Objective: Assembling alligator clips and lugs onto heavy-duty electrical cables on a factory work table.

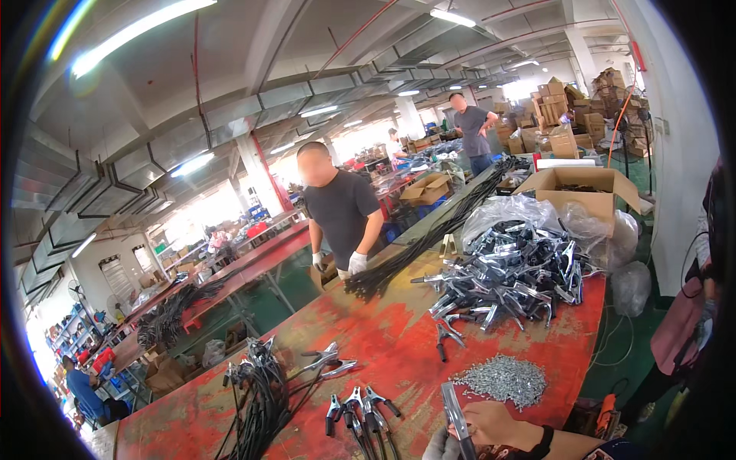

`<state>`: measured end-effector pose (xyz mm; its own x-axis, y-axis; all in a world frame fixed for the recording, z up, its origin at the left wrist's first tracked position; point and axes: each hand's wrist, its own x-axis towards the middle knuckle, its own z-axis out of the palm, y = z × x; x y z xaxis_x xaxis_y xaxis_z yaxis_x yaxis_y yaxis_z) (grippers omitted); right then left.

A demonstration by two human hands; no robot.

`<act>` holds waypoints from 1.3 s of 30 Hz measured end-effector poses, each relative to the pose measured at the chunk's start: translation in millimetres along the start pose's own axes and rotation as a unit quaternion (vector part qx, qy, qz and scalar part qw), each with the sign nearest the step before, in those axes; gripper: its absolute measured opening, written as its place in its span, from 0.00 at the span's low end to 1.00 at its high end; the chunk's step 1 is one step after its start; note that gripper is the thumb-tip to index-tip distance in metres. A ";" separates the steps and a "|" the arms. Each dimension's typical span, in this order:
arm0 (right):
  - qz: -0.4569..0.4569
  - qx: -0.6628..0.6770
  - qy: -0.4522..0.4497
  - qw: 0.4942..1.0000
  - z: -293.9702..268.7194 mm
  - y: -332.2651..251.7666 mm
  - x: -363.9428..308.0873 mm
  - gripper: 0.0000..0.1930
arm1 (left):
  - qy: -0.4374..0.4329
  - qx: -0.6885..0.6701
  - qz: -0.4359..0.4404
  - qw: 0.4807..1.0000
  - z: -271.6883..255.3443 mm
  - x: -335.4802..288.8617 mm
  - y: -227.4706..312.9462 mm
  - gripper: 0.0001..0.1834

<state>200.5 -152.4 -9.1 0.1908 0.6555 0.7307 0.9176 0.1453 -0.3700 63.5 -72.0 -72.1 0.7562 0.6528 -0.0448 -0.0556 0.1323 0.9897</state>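
Low in the head view, my gloved left hand (440, 447) grips a silver spring clamp (455, 410) with a dark handle, its jaw end tilted upward. The picture's lower edge cuts off part of this hand. My bare right hand (492, 423), with a black band at the wrist, has its fingers closed against the clamp's side. Whatever may be between those fingertips is hidden. Just beyond lies a heap of small silver screws (504, 382). Farther back rises a big pile of clamps (510, 268), with one loose clamp (448, 337) in front of it.
Black cables with clamps (261, 391) lie left on the worn red table (337, 330); another clamp group (360, 406) lies nearer. A long black cable bundle (437, 238) reaches back beside a gloved person (341, 211). An open carton (575, 184) stands behind the pile. Another person (690, 307) is at right.
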 end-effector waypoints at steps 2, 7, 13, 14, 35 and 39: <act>0.011 -0.015 -0.004 1.000 -1.2 -1.8 -1.6 0.08 | 0.004 -0.031 0.024 0.999 -2.3 0.8 -13.6 0.17; 0.002 -0.038 -0.011 0.999 6.5 15.4 -14.6 0.08 | -0.010 0.049 0.065 0.997 -4.5 7.6 -18.6 0.16; 0.034 0.041 0.026 0.998 -10.6 4.4 -4.6 0.08 | 0.001 -0.107 0.011 0.994 1.5 -4.1 24.3 0.14; 0.046 0.038 0.025 0.998 -13.8 6.0 -10.1 0.08 | 0.037 -0.122 -0.038 0.991 7.0 -10.7 53.2 0.12; 0.183 -0.048 -0.143 0.971 -95.4 106.2 -53.3 0.08 | 0.160 0.640 0.014 0.751 -94.4 26.7 103.3 0.28; 0.047 -0.107 -0.211 0.970 -63.9 138.2 20.9 0.12 | 0.109 0.727 0.140 0.664 -86.4 0.6 94.6 0.26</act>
<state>353.6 -166.0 -8.3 0.1590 0.9102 0.3824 0.9629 -0.0574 -0.2637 2.4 5.4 9.7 0.7281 0.6132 0.3063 0.6330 -0.7730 0.0426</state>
